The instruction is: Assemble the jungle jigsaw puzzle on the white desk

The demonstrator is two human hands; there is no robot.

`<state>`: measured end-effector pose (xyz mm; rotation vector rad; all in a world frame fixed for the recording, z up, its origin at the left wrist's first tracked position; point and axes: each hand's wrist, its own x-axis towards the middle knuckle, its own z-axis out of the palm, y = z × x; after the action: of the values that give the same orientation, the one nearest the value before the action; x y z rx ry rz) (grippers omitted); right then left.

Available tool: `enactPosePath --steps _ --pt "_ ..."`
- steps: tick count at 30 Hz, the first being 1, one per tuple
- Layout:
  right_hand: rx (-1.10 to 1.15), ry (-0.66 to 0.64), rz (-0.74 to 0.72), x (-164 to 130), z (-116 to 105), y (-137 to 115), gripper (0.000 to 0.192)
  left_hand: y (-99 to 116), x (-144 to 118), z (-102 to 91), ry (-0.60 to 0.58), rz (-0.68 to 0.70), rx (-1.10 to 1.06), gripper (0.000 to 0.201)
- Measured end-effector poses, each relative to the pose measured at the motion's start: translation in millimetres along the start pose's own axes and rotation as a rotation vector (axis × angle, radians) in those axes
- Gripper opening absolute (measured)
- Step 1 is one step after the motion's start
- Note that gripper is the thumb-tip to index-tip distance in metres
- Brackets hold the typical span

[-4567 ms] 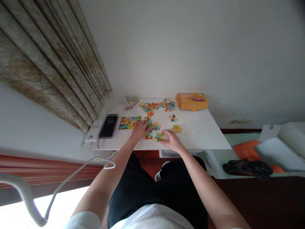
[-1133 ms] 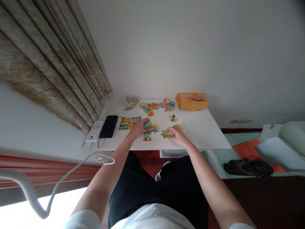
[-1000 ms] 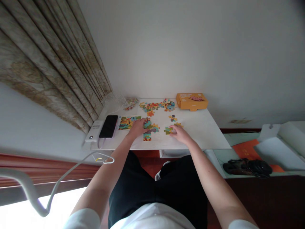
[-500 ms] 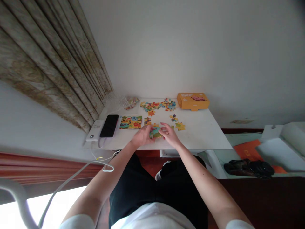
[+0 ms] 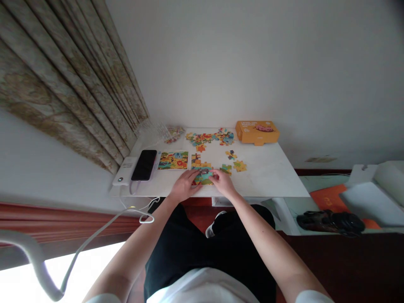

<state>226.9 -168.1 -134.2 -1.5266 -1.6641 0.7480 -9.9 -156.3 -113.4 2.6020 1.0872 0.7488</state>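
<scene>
A partly joined jigsaw puzzle point(image 5: 205, 178) in green, teal and red lies near the front edge of the white table. My left hand point(image 5: 184, 185) rests at its left side, fingers stretched over the edge. At the right side, my right hand point(image 5: 222, 182) has thumb and fingertips pinched on a jigsaw piece at the border; the fingers partly cover it. Just behind, a joined strip point(image 5: 196, 159) shows brown and yellow. Loose green pieces point(image 5: 226, 169), a yellow cluster point(image 5: 240, 166) and a dark-blue patterned piece point(image 5: 231, 155) lie to the right.
A picture card point(image 5: 173, 160) and a black phone point(image 5: 144, 165) on a white device lie left. Behind are a heap of jigsaw pieces point(image 5: 208, 139), a clear plastic package point(image 5: 153, 132) and an orange puzzle box point(image 5: 258, 132). A white cable point(image 5: 104, 227) hangs left; a side shelf holds a camera point(image 5: 331, 222).
The section that was tilted up in my hands now lies flat on the table. My left fingers have spread over its edge, and my right fingers have closed in at its right side.
</scene>
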Motion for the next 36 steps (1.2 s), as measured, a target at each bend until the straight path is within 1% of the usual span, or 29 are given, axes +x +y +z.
enactPosePath --steps 4,7,10,12,14,17,19,24,28,30,32,34,36 --pt "-0.141 0.029 -0.075 0.9 0.4 -1.0 0.021 -1.3 -0.8 2.1 0.005 0.010 -0.028 0.048" --pt "-0.172 0.058 -0.110 -3.0 -0.1 -1.3 0.022 -1.3 0.4 3.5 0.022 0.027 -0.023 0.045" --pt "-0.227 0.079 -0.225 -10.9 -2.0 -3.2 0.026 -1.6 0.1 4.6 0.035 0.035 -0.010 0.042" --pt "-0.293 0.068 -0.299 -16.4 -3.4 -5.7 0.031 -1.7 -0.4 4.8 0.033 0.034 -0.011 0.042" --pt "-0.350 0.024 -0.327 -20.4 -4.4 -9.0 0.036 -1.4 -0.6 4.2 0.025 0.035 -0.010 0.043" --pt "-0.408 -0.054 -0.326 -22.7 -5.5 -13.5 0.036 -0.6 0.0 2.4 0.003 0.035 -0.005 0.044" --pt "-0.430 -0.081 -0.323 -22.7 -6.7 -15.4 0.034 0.1 0.7 1.1 -0.007 0.036 -0.001 0.043" --pt "-0.423 -0.120 -0.338 -22.8 -10.2 -16.5 0.033 2.3 1.7 -0.6 -0.021 0.028 -0.006 0.041" --pt "-0.403 -0.124 -0.324 -23.3 -8.1 -17.6 0.033 4.9 2.0 -2.1 -0.025 0.016 -0.012 0.042" --pt "-0.369 -0.113 -0.330 -22.5 -8.1 -17.5 0.030 6.4 1.9 -3.6 -0.037 0.008 -0.007 0.043" --pt "-0.312 -0.063 -0.331 -20.6 -12.4 -15.1 0.027 7.5 1.8 -5.1 -0.057 0.006 0.006 0.044" --pt "-0.281 0.024 -0.309 -17.8 -22.4 -9.0 0.026 7.6 1.8 -5.8 -0.091 0.033 0.015 0.042" --pt "-0.319 0.089 -0.278 -15.1 -36.5 1.0 0.028 6.6 2.1 -5.2 -0.132 0.086 0.011 0.040"
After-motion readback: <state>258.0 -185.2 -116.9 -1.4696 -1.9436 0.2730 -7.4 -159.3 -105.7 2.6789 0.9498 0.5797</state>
